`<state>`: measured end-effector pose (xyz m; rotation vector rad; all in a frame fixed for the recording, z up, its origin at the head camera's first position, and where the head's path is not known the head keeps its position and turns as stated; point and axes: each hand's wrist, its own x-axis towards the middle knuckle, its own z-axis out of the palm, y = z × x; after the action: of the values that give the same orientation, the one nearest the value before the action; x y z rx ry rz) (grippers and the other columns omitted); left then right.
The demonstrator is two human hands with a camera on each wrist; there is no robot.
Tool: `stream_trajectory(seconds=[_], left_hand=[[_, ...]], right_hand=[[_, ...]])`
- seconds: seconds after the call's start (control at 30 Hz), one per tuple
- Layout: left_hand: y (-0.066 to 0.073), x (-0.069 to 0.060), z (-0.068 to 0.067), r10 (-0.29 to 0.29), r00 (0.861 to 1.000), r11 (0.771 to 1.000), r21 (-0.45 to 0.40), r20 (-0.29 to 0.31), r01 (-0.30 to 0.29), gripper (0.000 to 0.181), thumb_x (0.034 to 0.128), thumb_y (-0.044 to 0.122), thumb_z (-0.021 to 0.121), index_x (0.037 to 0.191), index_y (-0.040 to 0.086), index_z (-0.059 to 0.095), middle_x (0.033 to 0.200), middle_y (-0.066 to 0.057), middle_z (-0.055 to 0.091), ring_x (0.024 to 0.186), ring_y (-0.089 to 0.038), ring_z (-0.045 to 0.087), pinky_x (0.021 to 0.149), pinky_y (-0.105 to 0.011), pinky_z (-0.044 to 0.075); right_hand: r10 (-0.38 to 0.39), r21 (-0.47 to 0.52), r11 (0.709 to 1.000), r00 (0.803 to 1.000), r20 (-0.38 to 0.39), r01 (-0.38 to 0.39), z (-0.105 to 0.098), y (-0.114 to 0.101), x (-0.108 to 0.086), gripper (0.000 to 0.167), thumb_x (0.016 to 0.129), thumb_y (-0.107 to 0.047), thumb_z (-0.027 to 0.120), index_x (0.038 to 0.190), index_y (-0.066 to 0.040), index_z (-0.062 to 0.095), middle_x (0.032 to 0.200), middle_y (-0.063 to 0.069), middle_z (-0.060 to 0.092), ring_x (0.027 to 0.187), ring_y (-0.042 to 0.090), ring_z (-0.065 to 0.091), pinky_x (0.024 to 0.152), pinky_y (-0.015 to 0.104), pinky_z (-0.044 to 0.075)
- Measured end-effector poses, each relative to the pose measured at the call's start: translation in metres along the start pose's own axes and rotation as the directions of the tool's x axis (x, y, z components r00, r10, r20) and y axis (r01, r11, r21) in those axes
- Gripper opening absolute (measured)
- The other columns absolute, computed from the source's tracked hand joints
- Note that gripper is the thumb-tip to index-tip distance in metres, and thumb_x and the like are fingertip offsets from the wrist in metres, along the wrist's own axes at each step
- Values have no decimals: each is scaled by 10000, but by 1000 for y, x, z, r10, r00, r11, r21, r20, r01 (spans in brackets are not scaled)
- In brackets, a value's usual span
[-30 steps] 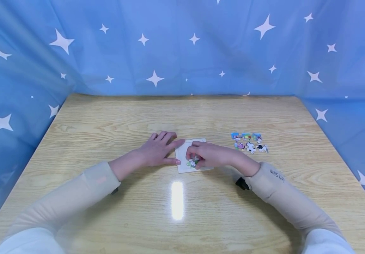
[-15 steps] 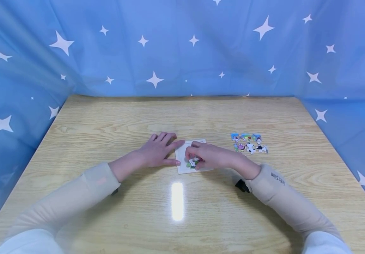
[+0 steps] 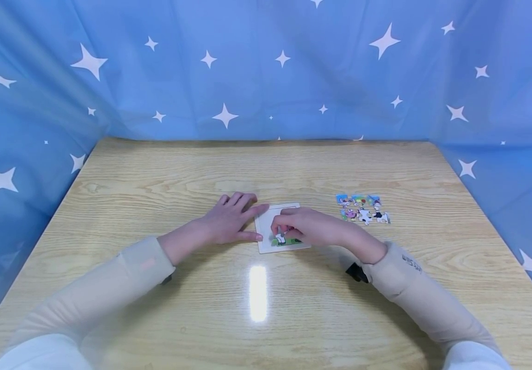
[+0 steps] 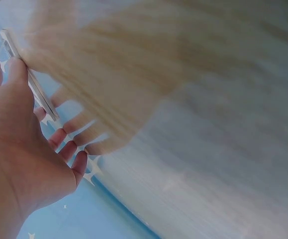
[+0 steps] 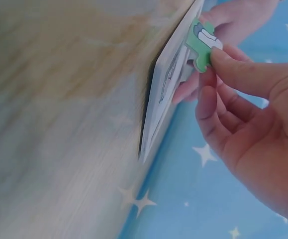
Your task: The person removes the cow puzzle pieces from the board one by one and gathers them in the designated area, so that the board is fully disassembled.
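Note:
A pale, square puzzle tray (image 3: 263, 222) lies flat in the middle of the table. My left hand (image 3: 232, 221) has its fingers spread, with the thumb and index finger touching the tray's left edge; the thumb shows against that edge in the left wrist view. Over the tray, my right hand (image 3: 319, 226) pinches a green and white jigsaw piece (image 5: 201, 46) between thumb and fingers. In the right wrist view the piece is tilted close to the tray (image 5: 159, 107), whose inside bears a line drawing. Whether the piece touches the tray, I cannot tell.
Several loose jigsaw pieces (image 3: 364, 216), in two rows, lie to the right of the tray, beyond my right forearm. Wood-grain table (image 3: 191, 308) surrounds everything. Behind its far edge hangs a blue curtain (image 3: 247, 77) with white stars.
My right hand has turned the jigsaw piece over the tray, and more of its green and white printing shows. The right wrist has shifted slightly rightward. My left hand stays put.

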<state>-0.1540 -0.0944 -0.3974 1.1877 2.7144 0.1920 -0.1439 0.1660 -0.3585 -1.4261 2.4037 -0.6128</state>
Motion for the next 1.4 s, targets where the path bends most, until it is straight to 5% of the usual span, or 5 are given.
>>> stream_trajectory(seconds=[0.6,1.4], left_hand=[[-1,-1,-1,-7,1000,1000,12,4,6,810,997,633,526,1641,209,274,1583,-148,291,1432,-348,289,1087,-567,299],[0,-1,-1,-8,1000,1000,15,18,8,802,1008,631,503,1646,215,254,1595,-157,285,1439,-358,287,1099,-588,299]], right_hand=[[48,47,998,997,-52,-46,-10,8,-24,362,921,192,553,1044,-124,680,870,-26,535,753,114,492,674,275,437],[138,36,990,986,-93,-135,-29,22,-68,310,917,162,642,1072,-99,704,949,-33,614,820,109,529,708,283,483]])
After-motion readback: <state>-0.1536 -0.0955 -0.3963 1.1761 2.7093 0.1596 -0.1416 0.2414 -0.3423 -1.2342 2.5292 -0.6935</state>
